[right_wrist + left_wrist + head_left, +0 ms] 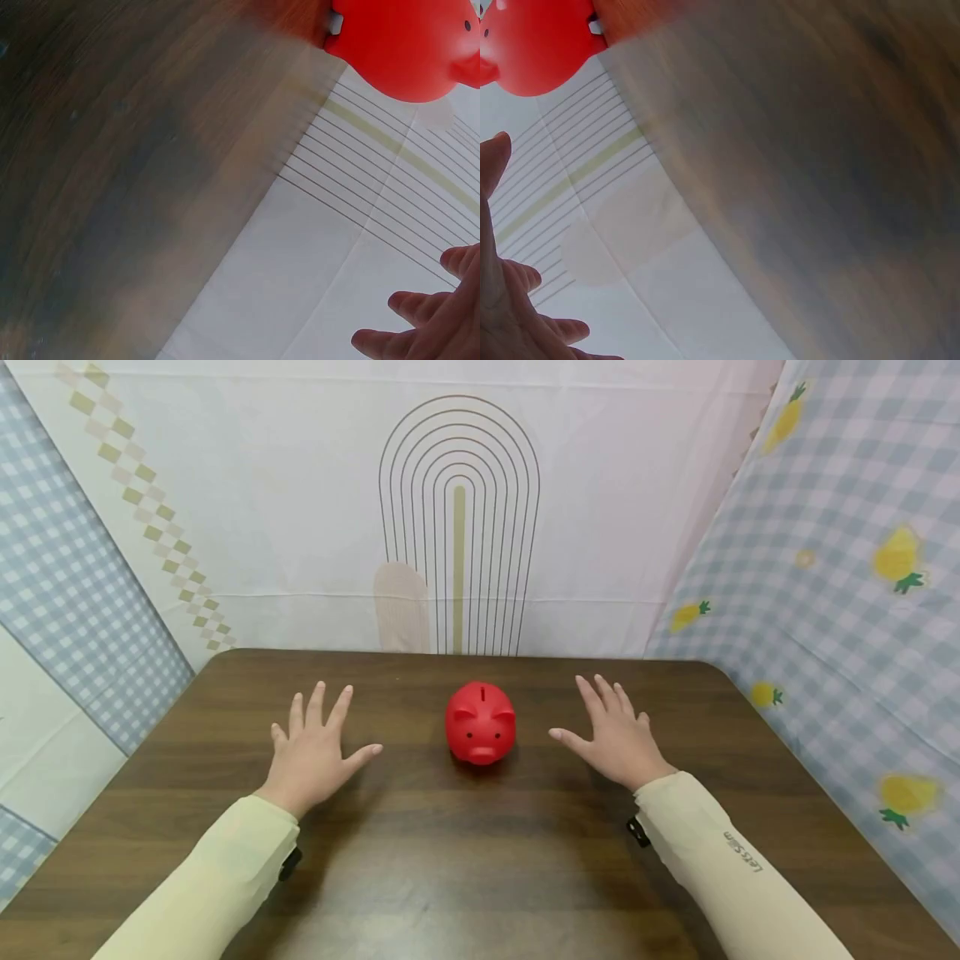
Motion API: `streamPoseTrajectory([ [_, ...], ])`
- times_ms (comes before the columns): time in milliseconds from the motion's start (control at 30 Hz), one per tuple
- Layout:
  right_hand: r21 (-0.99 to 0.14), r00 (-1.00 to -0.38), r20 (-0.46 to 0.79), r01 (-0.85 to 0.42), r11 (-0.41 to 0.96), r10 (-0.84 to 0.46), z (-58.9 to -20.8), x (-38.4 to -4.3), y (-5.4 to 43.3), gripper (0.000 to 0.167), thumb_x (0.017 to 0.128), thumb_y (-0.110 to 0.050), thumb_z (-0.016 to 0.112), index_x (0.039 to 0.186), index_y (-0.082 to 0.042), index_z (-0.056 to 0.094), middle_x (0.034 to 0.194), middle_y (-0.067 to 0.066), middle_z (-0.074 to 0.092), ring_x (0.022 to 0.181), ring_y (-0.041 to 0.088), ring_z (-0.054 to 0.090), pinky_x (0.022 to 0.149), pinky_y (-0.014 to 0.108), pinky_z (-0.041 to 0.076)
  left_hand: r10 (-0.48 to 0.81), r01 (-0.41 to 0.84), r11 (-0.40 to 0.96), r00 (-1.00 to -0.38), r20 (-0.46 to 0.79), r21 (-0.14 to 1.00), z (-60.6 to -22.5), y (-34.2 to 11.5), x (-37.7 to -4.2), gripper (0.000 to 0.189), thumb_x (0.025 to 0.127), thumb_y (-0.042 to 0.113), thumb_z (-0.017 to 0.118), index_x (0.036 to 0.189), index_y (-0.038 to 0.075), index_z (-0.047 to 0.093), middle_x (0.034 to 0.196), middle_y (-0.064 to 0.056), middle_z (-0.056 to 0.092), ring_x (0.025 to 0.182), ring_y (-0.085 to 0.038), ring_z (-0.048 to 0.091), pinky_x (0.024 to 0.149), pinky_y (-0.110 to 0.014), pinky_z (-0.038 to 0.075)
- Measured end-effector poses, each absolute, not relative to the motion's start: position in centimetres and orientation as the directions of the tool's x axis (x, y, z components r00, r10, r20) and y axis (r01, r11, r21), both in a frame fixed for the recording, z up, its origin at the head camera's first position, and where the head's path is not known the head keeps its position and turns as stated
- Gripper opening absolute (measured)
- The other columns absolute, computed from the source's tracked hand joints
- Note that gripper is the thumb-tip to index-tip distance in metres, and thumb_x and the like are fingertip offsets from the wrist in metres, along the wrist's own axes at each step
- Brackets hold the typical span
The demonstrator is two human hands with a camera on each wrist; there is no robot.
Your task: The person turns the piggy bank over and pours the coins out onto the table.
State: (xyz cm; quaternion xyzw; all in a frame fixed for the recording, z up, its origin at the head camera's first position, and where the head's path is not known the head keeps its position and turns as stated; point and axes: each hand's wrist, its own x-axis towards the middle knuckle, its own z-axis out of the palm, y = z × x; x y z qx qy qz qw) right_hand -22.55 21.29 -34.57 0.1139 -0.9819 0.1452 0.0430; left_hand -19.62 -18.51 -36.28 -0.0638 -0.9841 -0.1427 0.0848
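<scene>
A red piggy bank (481, 724) stands upright near the middle of the brown table, its snout toward me and a coin slot on top. To its left is my left hand (311, 756), fingers spread and holding nothing. My right hand (617, 739) is spread in the same way on the other side, apart from the bank. In the left wrist view the piggy bank (540, 45) fills the upper left corner, with the left hand (514, 300) below it. The right wrist view has the piggy bank (412, 45) at top right and the right hand (439, 322) beneath.
The dark wood table (450, 877) has a far edge close to a white patterned curtain (300, 510). Blue checked cloth with pineapples (840, 652) hangs along the right side, and more checked cloth (75, 552) hangs on the left.
</scene>
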Motion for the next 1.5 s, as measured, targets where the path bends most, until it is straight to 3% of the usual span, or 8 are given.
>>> streamPoseTrajectory([
  [200,-0.313,-0.972,0.103,-0.232,0.921,-0.210,-34.7,-22.8,20.7,0.098,0.084,-0.075,0.046,0.156,-0.021,0.009,0.160,0.017,0.012,0.145,0.043,0.007,0.102,0.076,0.015,0.109,0.164,0.932,-0.977,0.182,0.323,-36.6,-17.9,-20.1,0.095,0.087,0.060,0.059,0.156,0.017,0.011,0.157,-0.026,0.008,0.140,-0.054,0.007,0.098,-0.080,0.015],
  [467,-0.385,-0.968,0.098,-0.252,0.888,-0.232,-35.0,-23.3,20.0,0.100,0.082,-0.075,0.049,0.156,-0.022,0.009,0.160,0.014,0.012,0.146,0.038,0.010,0.104,0.074,0.017,0.106,0.167,0.855,-0.983,0.148,0.491,-36.9,-17.1,-20.9,0.101,0.084,0.061,0.063,0.156,0.019,0.007,0.158,-0.024,0.006,0.143,-0.048,0.006,0.104,-0.075,0.013],
  [633,-0.414,-0.967,0.098,-0.256,0.873,-0.237,-35.0,-23.6,19.6,0.101,0.081,-0.076,0.050,0.156,-0.021,0.010,0.160,0.014,0.014,0.145,0.036,0.015,0.104,0.073,0.020,0.120,0.192,0.810,-0.979,0.164,0.554,-36.7,-16.4,-21.3,0.098,0.084,0.054,0.067,0.156,0.017,0.011,0.157,-0.024,0.010,0.143,-0.046,0.010,0.107,-0.071,0.014],
  [1067,-0.513,-0.954,0.107,-0.295,0.806,-0.281,-35.1,-23.8,18.6,0.099,0.082,-0.067,0.059,0.156,-0.021,0.012,0.160,0.011,0.014,0.146,0.033,0.017,0.109,0.061,0.027,0.182,0.237,0.752,-0.972,0.152,0.616,-36.6,-14.0,-21.9,0.099,0.082,0.051,0.070,0.156,0.021,0.012,0.158,-0.020,0.011,0.139,-0.048,0.022,0.105,-0.069,0.025],
  [1500,-0.597,-0.951,0.072,-0.282,0.751,-0.299,-35.6,-23.8,17.3,0.096,0.083,-0.060,0.063,0.156,-0.021,0.014,0.160,0.008,0.017,0.145,0.030,0.019,0.110,0.058,0.029,0.226,0.241,0.677,-0.967,0.115,0.695,-36.9,-12.0,-22.3,0.098,0.082,0.045,0.073,0.156,0.020,0.014,0.157,-0.019,0.013,0.140,-0.040,0.026,0.104,-0.059,0.037],
])
